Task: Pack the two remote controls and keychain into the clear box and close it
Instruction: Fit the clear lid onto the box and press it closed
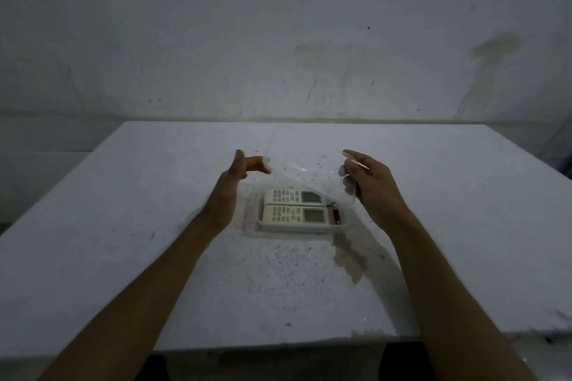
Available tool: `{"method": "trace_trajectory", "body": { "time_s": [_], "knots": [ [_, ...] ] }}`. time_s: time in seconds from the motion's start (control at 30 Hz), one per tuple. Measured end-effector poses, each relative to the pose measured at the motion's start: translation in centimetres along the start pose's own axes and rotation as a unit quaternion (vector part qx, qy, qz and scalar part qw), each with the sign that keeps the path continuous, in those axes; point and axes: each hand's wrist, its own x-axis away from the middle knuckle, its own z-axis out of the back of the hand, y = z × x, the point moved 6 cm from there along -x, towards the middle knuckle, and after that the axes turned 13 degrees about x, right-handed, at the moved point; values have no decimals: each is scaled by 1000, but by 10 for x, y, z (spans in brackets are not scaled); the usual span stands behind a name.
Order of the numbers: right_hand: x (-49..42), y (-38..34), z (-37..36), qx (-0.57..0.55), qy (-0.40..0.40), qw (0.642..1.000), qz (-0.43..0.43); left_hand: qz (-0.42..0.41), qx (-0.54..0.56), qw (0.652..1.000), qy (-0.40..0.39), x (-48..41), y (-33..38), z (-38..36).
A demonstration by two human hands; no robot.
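Two white remote controls lie side by side in the shallow clear base (252,227) of the box, the far remote (292,196) and the near remote (294,215), screens to the right. A small red keychain (336,216) rests at their right end. The clear box cover (309,168) hangs tilted above them. My right hand (368,182) grips its right end. My left hand (240,172) touches its left edge with thumb and fingertips, the fingers spread.
The white table (123,241) is speckled with dark marks, and a brownish stain (351,257) lies near the box's right front corner. A stained white wall (278,40) stands right behind the table. The table's front edge runs just below my forearms.
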Motion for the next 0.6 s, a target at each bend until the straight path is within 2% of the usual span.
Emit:
{"method": "trace_trajectory", "body": {
  "time_s": [0.17,0.23,0.33,0.43,0.6],
  "knots": [
    [4,8,-9,91,21,995,42,-5,53,998,33,-2,-8,-7],
    [6,5,-6,142,47,986,70,7,25,999,37,-1,-13,-6],
    [11,2,-2,215,76,968,107,-8,-83,996,24,0,-15,0],
    [12,6,-2,226,90,965,95,-25,-109,994,10,4,-7,5],
    [9,17,-2,236,95,966,46,29,-142,989,10,14,-17,2]
  ]
}}
